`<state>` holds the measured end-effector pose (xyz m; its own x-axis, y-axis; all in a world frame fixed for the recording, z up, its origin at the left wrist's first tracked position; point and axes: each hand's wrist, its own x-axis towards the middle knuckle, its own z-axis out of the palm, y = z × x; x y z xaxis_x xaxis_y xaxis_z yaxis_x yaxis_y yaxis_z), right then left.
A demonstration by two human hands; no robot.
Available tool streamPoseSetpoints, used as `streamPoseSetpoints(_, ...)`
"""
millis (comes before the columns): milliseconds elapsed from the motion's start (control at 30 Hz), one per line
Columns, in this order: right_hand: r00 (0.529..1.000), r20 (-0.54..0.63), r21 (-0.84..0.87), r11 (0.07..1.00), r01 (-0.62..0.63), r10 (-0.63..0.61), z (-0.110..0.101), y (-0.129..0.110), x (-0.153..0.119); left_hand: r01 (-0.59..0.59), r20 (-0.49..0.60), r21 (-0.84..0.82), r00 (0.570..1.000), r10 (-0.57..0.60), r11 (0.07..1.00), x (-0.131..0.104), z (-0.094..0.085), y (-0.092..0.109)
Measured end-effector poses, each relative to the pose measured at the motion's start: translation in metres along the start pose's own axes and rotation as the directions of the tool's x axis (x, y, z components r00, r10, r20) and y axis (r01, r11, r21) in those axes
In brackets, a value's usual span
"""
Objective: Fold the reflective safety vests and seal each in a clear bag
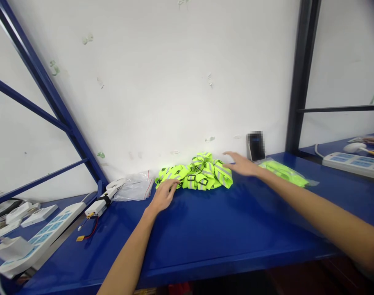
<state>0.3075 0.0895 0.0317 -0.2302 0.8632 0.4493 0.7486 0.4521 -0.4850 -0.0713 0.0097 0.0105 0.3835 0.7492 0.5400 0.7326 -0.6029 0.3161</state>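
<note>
Below mid-frame, by one white wall (162,94), our blue counter (211,221) bears one strap heap (202,174), our right hand's grip (243,164) apart, our left hand's grip (164,196) unclear to us.

A workshop or storeroom, by its blue metal shelving (211,231), power strips (47,234) and patchy wall (162,82)

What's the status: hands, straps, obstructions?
Left hand at the left edge of the yellow-green straps, contact unclear. Right hand open, seemingly empty, off their right end. Straps heaped loosely. Nothing visible in the way.
</note>
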Motion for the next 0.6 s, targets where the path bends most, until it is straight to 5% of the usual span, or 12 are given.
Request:
streamPoseSetpoints(67,0.991,0.131,0.096,0.995,-0.009,-0.003,0.024,-0.01,0.002,-0.083,-0.032,-0.048,0.996,0.082,0.995,0.004,0.012,0.014)
streamPoseSetpoints(167,0.979,0.065,0.32,0.926,-0.202,0.192,0.041,-0.01,0.01,-0.173,-0.107,-0.075,0.981,0.165,0.982,0.014,0.038,0.039)
streamPoseSetpoints(233,0.929,-0.042,0.583,0.765,-0.276,0.367,0.04,-0.01,0.015,-0.194,-0.12,-0.067,0.975,0.185,0.979,0.023,0.057,0.054)
streamPoseSetpoints(300,0.885,-0.086,0.816,0.543,-0.2,0.457,0.032,-0.014,0.019,-0.214,-0.045,-0.044,0.976,0.212,0.976,0.029,0.072,0.063)
streamPoseSetpoints(433,0.914,-0.032,0.978,0.203,-0.056,0.404,0.008,-0.036,0.02,-0.205,0.074,-0.008,0.976,0.205,0.979,0.032,0.084,0.066)
streamPoseSetpoints(600,0.97,-0.026,0.997,0.081,0.007,0.243,-0.011,-0.06,0.015,-0.112,0.023,-0.137,0.993,0.116,0.984,0.026,0.077,0.061)
